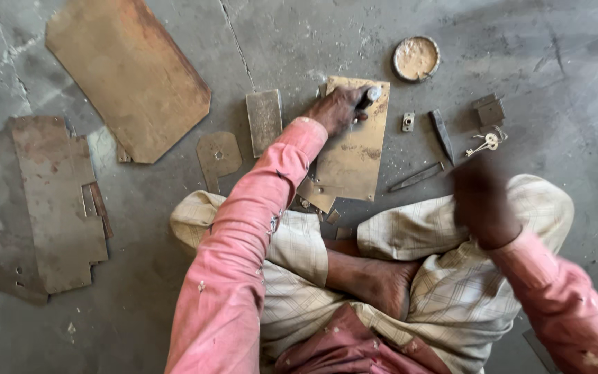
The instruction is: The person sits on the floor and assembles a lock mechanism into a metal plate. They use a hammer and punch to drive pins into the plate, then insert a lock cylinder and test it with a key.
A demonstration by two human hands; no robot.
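Note:
I sit cross-legged on a concrete floor. My left hand [339,109] is closed around a short metal punch [371,95] with a silvery top, held upright on the upper edge of a rusty rectangular metal plate [354,159] in front of my knees. My right hand [480,204] hovers above my right knee, blurred by motion; whether it holds anything is not clear. Smaller metal offcuts [316,197] stick out from under the plate's near edge.
A large rusty sheet [129,76] lies at far left, stacked cut sheets [43,208] nearer. A small rectangular plate [264,121] and a holed piece [218,156] lie left of my hand. To the right are a round tin [416,58], chisel [441,131], thin rod [417,176], small block [489,109].

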